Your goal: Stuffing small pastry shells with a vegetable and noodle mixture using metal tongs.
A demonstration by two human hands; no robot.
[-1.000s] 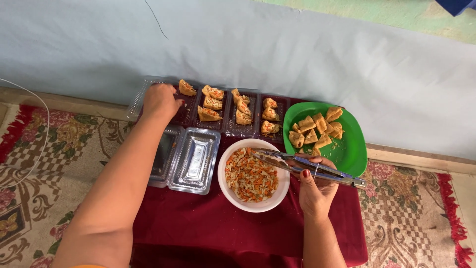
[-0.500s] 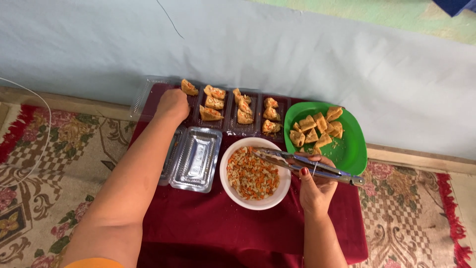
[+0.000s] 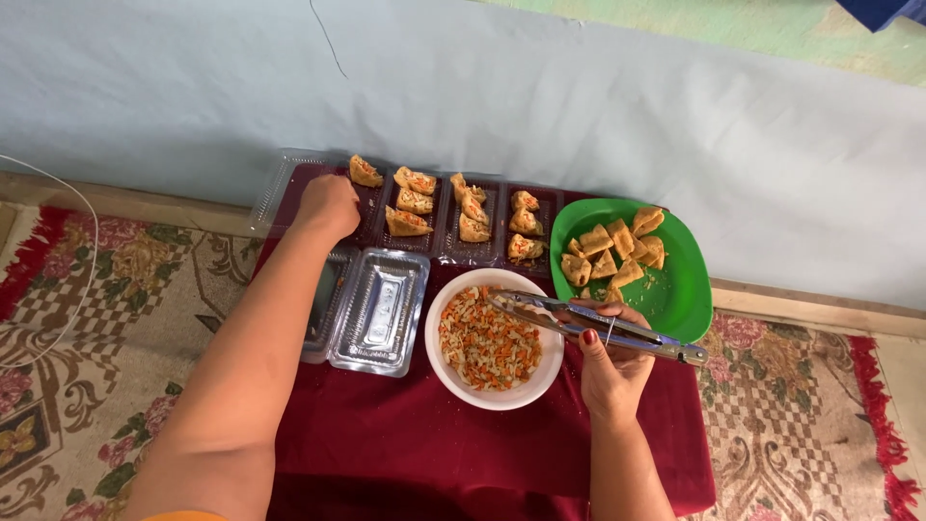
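right fingers [image 3: 600, 340] grip tongs [image 3: 579, 321] over bowl [image 3: 494, 338] | left fingers [image 3: 330, 205] curled on tray [image 3: 289, 183]

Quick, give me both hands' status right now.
Left hand: curled, resting on the clear plastic snack tray; grip on it cannot be told.
Right hand: closed around metal tongs, held over the white bowl.

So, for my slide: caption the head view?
Right hand holds tongs over white bowl; left hand on clear tray.
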